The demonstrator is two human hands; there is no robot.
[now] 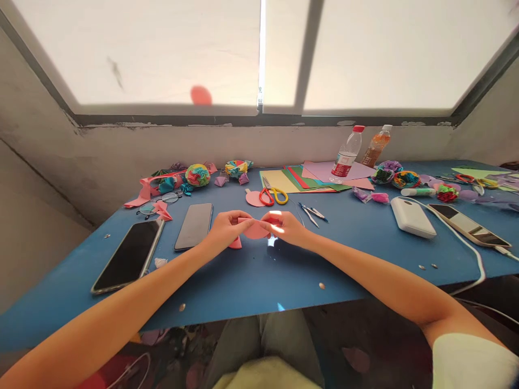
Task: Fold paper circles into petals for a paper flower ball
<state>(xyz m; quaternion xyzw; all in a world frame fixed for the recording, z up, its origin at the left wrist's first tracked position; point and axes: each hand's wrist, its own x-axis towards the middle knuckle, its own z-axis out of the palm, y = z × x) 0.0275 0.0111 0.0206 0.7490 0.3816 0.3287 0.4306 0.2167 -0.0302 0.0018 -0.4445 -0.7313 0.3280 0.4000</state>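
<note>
Pinched between both the left hand [227, 227] and the right hand [284, 226], a pink paper disc [254, 229] is being folded above the blue table [251, 281]; a firm crease is judged to be needed next.

The surface [251, 281] is plain blue. The paper circle [254, 229] in the hands is pink, like the second circle [253, 198] farther back. The scissors [273, 195] have red and yellow handles. The paper balls [197, 175] are swirled in red, yellow, green and blue. The stacked sheets [302, 179] are yellow, green, red and lilac. The power bank [412, 218] is white, and the phones [128, 255] are black-screened.
</note>
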